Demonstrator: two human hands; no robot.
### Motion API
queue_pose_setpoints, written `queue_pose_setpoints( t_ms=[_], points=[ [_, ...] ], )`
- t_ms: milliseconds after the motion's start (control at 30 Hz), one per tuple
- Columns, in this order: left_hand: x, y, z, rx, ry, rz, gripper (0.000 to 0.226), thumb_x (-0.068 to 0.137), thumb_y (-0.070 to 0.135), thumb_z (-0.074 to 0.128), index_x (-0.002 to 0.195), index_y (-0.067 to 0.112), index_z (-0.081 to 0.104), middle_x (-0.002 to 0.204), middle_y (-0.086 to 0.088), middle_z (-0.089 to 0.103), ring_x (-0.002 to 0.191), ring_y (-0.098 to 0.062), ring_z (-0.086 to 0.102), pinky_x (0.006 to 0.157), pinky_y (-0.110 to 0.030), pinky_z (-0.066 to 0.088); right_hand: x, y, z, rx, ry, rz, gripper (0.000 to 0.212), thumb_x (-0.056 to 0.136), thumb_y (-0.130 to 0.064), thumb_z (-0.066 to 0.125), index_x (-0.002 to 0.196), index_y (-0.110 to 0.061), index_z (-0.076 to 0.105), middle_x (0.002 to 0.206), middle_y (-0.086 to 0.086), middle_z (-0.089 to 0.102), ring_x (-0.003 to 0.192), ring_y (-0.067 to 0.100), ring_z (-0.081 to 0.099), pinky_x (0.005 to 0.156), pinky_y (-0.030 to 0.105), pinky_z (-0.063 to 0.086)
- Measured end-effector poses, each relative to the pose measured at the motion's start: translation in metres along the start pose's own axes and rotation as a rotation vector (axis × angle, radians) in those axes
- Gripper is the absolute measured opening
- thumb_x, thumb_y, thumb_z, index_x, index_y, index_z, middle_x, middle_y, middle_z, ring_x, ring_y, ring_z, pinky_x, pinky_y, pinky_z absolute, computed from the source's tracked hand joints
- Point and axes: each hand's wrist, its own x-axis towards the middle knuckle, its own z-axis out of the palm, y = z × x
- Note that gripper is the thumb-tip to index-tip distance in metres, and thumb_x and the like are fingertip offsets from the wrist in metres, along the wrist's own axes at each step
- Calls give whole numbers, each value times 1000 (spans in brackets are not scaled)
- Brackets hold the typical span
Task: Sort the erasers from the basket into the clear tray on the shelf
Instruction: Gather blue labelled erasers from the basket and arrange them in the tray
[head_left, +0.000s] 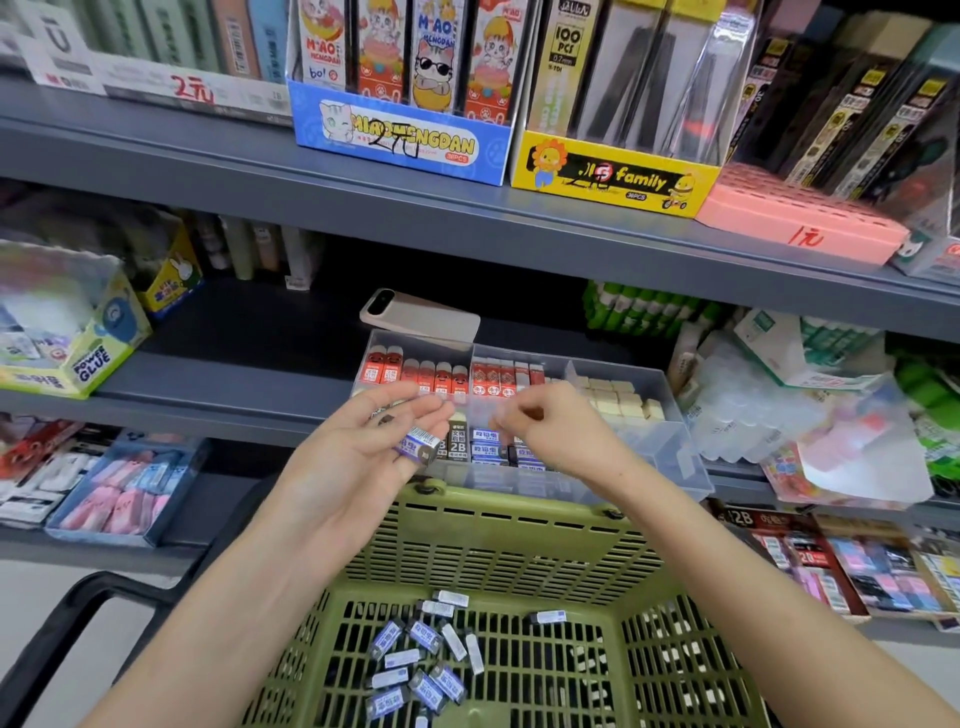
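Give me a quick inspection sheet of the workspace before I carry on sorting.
Surface: grey shelf carrying the tray; upper shelf above it.
Job's things: clear tray part filled with eraser rows; green basket below it, loose erasers on its floor.
Clutter: phone lying behind the tray.
Grippers: left hand palm up, an eraser resting on its fingers; right hand over the tray, fingers curled, blurred, grip unclear.
Cables: nothing seen.
Surroundings: shop shelving full of stationery; glue box to the left, glue sticks to the right.
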Motion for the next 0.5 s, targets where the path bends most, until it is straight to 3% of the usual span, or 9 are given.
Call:
queue_pose_setpoints(
  t_ms=[100,200,333,433,500],
  points=[
    [1,-4,6,40,-39,12,28,90,-3,46,115,-1,58,112,-16,69,102,-22,68,73,-26,58,-25,-23,3,308,-54,-184,9,86,-23,66,82,-16,70,74,-8,68,65,-2,57,61,8,43],
    [0,-12,15,63,-65,29,25,92,-2,46,112,1,61,112,-15,69,102,-25,68,76,-27,58,-37,-33,12,308,-23,-282,11,80,-13,73,88,-16,67,78,-10,64,72,1,57,65,10,45],
    [-2,-17,18,183,-96,122,32,84,6,58,115,11,61,117,-9,68,111,-19,64,93,-31,52,-29,-28,-1,430,45,-207,9,82,-5,68,80,-14,68,69,-12,65,60,-2,55,57,11,43],
    [-5,-19,7,726,-39,432,28,88,10,62,110,26,61,115,12,66,112,3,57,99,-20,41,-14,-7,-14,330,84,-70,17,81,-5,69,72,-19,69,65,-12,66,59,-2,58,58,11,45],
    [-6,-23,-3,1136,1,670,21,89,16,60,104,31,61,112,26,60,109,15,50,95,-7,33,-4,7,-11,133,55,5,15,80,1,65,72,-10,70,68,-8,65,64,-1,58,67,19,48]
  ],
)
